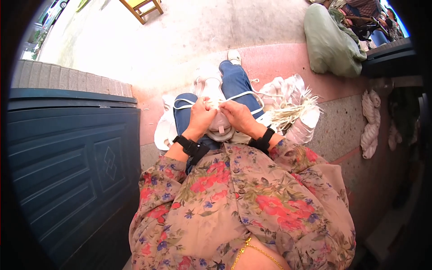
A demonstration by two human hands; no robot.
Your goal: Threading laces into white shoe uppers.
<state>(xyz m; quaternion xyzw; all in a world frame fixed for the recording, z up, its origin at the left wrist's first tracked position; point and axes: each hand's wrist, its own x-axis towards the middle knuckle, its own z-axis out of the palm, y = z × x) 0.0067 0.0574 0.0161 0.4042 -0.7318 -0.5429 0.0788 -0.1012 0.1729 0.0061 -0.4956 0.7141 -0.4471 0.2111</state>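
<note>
A pale pink and white sneaker (219, 122) rests between my thighs, its heel with a small pull tab towards me. My left hand (202, 118) is closed at the shoe's lacing, thumb and fingers pinched together. Opposite it, my right hand (239, 116) pinches at the same lacing, almost touching the left. A white shoelace (244, 93) runs from the fingers and loops out over both legs. The exact grip on the lace is partly covered by the fingers.
On my right lie more white shoes (288, 87) and a bundle of white laces (302, 107). Other pale shoes (165, 131) are at my left. A blue panelled door (76, 153) stands left, a green sack (330, 42) far right, and a wooden stool (141, 10) ahead.
</note>
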